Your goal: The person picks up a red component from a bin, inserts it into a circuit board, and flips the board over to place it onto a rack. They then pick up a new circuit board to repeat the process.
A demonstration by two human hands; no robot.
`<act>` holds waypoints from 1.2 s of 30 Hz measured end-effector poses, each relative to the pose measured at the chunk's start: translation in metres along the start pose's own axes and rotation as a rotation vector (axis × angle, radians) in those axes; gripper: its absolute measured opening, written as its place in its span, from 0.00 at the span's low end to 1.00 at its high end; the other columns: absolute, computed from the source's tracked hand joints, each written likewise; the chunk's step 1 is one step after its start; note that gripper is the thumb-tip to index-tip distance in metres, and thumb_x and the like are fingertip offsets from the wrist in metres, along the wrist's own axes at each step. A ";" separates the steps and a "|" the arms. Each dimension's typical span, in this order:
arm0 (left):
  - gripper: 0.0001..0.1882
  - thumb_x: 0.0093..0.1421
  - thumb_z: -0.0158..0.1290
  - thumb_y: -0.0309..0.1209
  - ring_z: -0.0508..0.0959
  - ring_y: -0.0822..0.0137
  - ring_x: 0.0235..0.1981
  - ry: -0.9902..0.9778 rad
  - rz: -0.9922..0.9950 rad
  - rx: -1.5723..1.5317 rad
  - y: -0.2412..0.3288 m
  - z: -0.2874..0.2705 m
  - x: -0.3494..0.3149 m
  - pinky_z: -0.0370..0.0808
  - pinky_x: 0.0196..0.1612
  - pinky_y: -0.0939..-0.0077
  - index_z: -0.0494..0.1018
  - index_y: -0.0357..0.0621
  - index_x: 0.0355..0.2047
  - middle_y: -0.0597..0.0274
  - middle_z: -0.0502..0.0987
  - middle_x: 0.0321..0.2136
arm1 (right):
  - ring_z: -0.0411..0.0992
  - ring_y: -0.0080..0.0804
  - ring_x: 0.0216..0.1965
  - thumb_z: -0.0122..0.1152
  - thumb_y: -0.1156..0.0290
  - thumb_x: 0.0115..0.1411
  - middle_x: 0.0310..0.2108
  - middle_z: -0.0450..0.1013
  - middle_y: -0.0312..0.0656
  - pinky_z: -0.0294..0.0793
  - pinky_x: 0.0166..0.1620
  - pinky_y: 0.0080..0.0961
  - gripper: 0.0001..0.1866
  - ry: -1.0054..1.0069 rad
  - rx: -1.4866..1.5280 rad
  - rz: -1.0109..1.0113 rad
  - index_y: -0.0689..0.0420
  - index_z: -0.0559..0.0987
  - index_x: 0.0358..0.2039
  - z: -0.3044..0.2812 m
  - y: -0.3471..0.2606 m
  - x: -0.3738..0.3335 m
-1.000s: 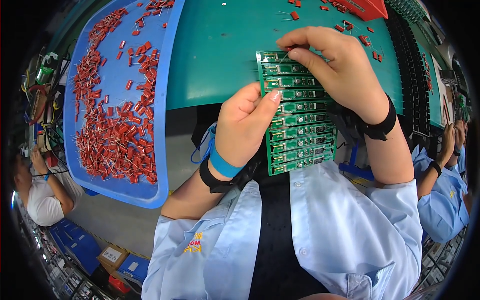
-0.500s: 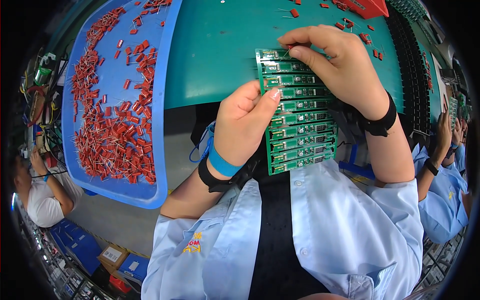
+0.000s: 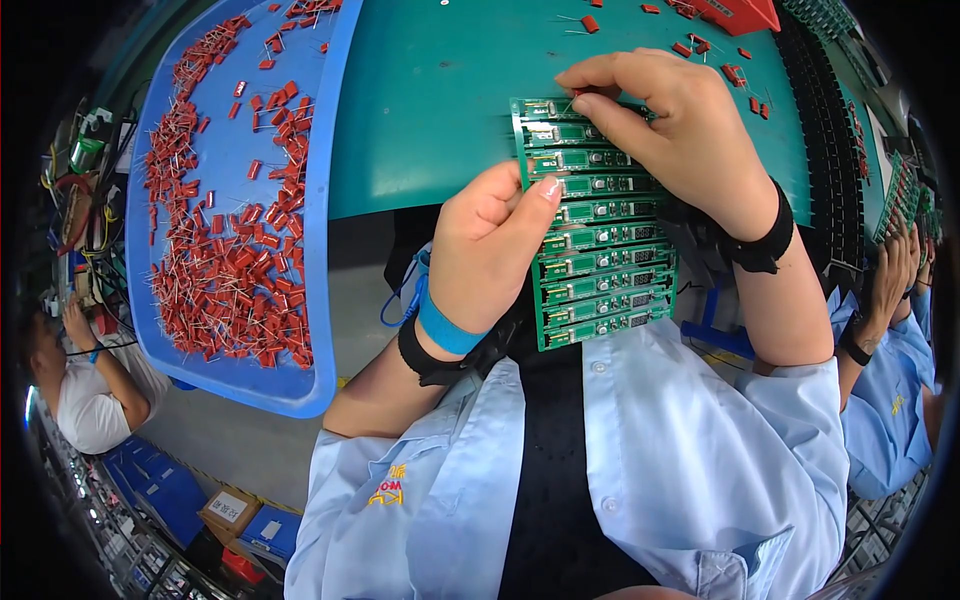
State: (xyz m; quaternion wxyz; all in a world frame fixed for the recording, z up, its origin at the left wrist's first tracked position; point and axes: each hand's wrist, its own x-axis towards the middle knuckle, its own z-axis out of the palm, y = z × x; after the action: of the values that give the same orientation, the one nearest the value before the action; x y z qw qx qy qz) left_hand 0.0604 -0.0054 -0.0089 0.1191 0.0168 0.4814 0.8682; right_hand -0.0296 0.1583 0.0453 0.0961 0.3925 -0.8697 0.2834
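Observation:
A green panel of several narrow circuit boards point(image 3: 600, 265) is tilted in front of me, over the table's near edge. My left hand point(image 3: 488, 240) grips its left edge, the thumb lying on the face. At the panel's top end, my right hand point(image 3: 680, 135) pinches a red film capacitor point(image 3: 578, 93) between thumb and forefinger, right by the top board strip. Its leads are mostly hidden, so I cannot tell whether they sit in the holes. The right hand covers the panel's upper right corner.
To the left stands a blue tray point(image 3: 225, 130) heaped with loose red capacitors point(image 3: 235, 290). More capacitors lie on the green tabletop point(image 3: 430, 120), near a red bin point(image 3: 740, 12). A black conveyor point(image 3: 815, 130) runs along the right. Other people work at both sides.
My hands and the panel stay almost still; the pinched capacitor shifts very slightly at the top strip. At the right, a co-worker's hands and green board have moved into fuller view.

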 end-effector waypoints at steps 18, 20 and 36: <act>0.12 0.64 0.43 0.26 0.73 0.81 0.33 0.022 0.000 0.022 0.000 0.001 0.000 0.70 0.36 0.87 0.67 0.32 0.45 0.63 0.76 0.35 | 0.73 0.34 0.29 0.60 0.77 0.50 0.27 0.75 0.41 0.72 0.34 0.24 0.08 0.019 -0.024 -0.018 0.60 0.78 0.33 0.000 -0.004 0.000; 0.12 0.64 0.43 0.26 0.73 0.81 0.33 0.026 0.003 0.031 0.000 0.001 0.000 0.71 0.36 0.87 0.67 0.32 0.45 0.63 0.76 0.35 | 0.72 0.34 0.28 0.60 0.77 0.49 0.26 0.74 0.41 0.71 0.34 0.24 0.09 0.021 -0.097 -0.060 0.59 0.78 0.33 -0.002 -0.007 0.001; 0.12 0.63 0.43 0.26 0.73 0.80 0.34 0.021 0.006 0.029 -0.002 0.000 0.000 0.71 0.37 0.87 0.68 0.32 0.44 0.62 0.76 0.36 | 0.69 0.35 0.39 0.54 0.81 0.52 0.38 0.71 0.43 0.66 0.42 0.25 0.12 0.034 0.004 -0.087 0.60 0.77 0.38 -0.017 0.001 -0.011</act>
State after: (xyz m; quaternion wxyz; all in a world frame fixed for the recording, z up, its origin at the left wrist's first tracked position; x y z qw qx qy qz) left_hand 0.0602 -0.0044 -0.0102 0.1113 0.0110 0.4952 0.8616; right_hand -0.0240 0.1756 0.0541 0.1223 0.4254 -0.8495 0.2871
